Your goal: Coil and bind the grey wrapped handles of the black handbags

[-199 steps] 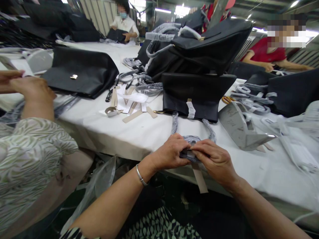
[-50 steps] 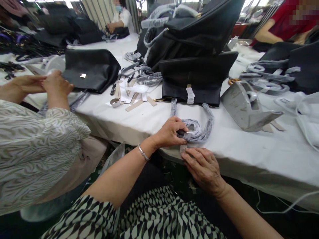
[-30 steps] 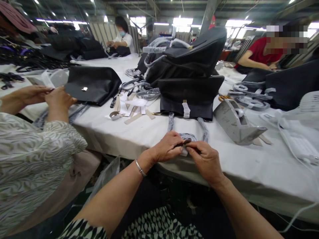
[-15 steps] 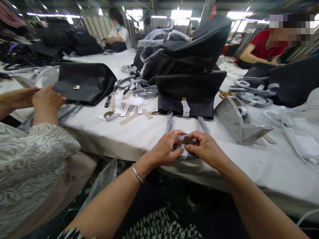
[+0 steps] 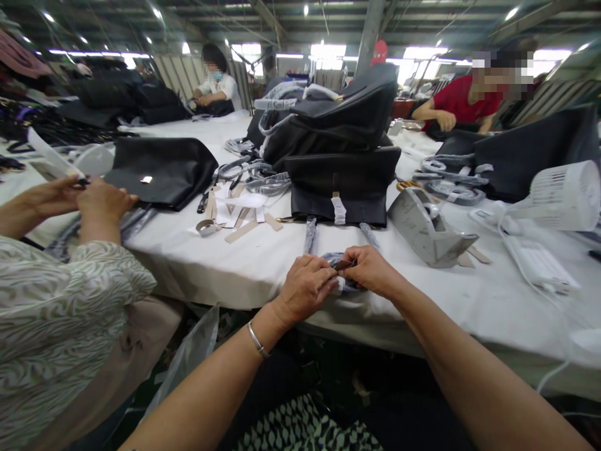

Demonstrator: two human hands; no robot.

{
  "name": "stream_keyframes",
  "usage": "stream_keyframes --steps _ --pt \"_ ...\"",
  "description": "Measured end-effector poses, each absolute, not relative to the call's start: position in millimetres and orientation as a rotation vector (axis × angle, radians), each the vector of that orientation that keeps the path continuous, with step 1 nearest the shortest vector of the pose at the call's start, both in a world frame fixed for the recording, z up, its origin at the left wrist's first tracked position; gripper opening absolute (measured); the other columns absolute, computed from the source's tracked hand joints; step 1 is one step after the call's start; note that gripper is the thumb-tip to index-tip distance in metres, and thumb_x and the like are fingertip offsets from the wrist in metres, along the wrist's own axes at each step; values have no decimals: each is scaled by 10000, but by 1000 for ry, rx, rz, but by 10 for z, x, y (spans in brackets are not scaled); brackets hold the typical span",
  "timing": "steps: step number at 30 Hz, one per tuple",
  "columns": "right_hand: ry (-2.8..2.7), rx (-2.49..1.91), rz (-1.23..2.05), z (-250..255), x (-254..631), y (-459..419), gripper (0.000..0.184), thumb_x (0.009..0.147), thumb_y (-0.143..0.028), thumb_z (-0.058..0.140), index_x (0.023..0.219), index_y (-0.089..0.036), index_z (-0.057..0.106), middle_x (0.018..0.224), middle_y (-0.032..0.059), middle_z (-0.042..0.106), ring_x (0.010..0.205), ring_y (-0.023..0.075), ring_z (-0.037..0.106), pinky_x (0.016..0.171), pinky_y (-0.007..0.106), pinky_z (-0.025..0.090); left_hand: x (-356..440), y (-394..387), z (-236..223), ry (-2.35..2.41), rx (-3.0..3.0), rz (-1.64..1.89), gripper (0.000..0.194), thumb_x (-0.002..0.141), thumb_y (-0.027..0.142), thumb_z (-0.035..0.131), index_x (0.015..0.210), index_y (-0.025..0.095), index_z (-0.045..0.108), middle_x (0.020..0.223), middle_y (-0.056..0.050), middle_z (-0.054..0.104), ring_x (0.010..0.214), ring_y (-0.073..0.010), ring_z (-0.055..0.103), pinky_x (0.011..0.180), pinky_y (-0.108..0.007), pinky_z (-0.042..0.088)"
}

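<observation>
Since half a second ago, the person's hands have drawn together, so the left hand [image 5: 305, 285] now meets the right hand [image 5: 369, 269] at the fingertips. On the right, fingers pinch a brown strip [image 5: 345, 265]; the left fingers curl over the plastic-wrapped strap coil [image 5: 332, 257], how firmly I cannot tell. That coil is at the near edge of the white table [image 5: 225, 269], before a black bag [image 5: 345, 178]. Working the strip against the coil seems the step in hand; the next move likely calls for a steady hold.
</observation>
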State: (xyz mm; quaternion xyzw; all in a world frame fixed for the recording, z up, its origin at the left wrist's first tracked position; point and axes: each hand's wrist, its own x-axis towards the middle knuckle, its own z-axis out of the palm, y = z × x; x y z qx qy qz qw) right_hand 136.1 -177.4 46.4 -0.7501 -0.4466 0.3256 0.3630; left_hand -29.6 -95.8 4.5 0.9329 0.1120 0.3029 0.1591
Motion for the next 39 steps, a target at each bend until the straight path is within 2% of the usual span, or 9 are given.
stream_keyframes --steps 6,9,12,16,19,25,30,34,39 --pt "-1415 -2005 681 474 1372 -1718 58 762 -183 569 720 -152 592 510 -33 507 441 95 468 444 208 381 -260 -887 120 307 2750 670 224 949 327 479 994 228 674 983 -44 625 953 -209 501 845 -370 365" --pt "-1529 -2122 436 543 1303 -1717 118 768 -122 540 666 -150 591 655 35 621 642 140 579 595 238 422 -272 -905 127 290 2719 690 252 958 360 462 986 231 676 983 -44 621 947 -204 508 849 -362 368" --pt "-1570 -2250 303 611 1227 -1751 122 803 -165 515 782 -169 635 818 69 695 785 186 625 674 271 438 -287 -876 24 266 2720 802 289 956 423 446 1067 274 668 1024 -43 622 955 -218 519 843 -366 370" --pt "-1669 -2357 237 633 1205 -1758 230 829 -299 493 986 -189 621 877 93 719 767 240 655 617 303 444 -206 -709 -172 198 2689 889 312 919 495 470 984 286 693 1005 -33 629 913 -236 535 803 -369 376" --pt "-1677 -2389 187 607 1188 -1763 259 837 -293 466 1031 -187 600 918 101 722 796 243 668 613 296 435 -165 -677 -184 179 2659 884 306 914 479 471 945 280 701 949 -32 629 888 -242 536 794 -376 378" --pt "-1529 -2378 155 509 1159 -1765 141 849 -236 484 918 -199 602 863 58 716 786 189 654 624 253 389 -152 -840 -4 309 2615 810 306 936 351 466 793 241 713 853 -32 618 861 -202 514 800 -363 356" --pt "-1580 -2194 211 437 1172 -1785 144 870 -195 428 808 -184 558 776 73 675 755 200 626 654 280 376 -165 -931 90 497 2589 793 245 887 290 551 709 216 703 917 -36 611 963 -210 483 880 -401 317" --pt "-1545 -2091 142 222 1243 -1836 191 873 -322 410 797 -230 559 697 14 654 640 199 626 594 295 384 -176 -942 58 549 2582 831 154 840 342 620 775 228 702 962 -21 601 1013 -207 462 912 -388 321" --pt "-1489 -2008 63 20 1271 -1922 272 883 -435 384 815 -273 592 663 -9 658 566 194 647 521 287 427 -171 -961 16 587 2479 884 193 798 401 678 728 220 683 948 12 609 1022 -186 461 955 -387 298"
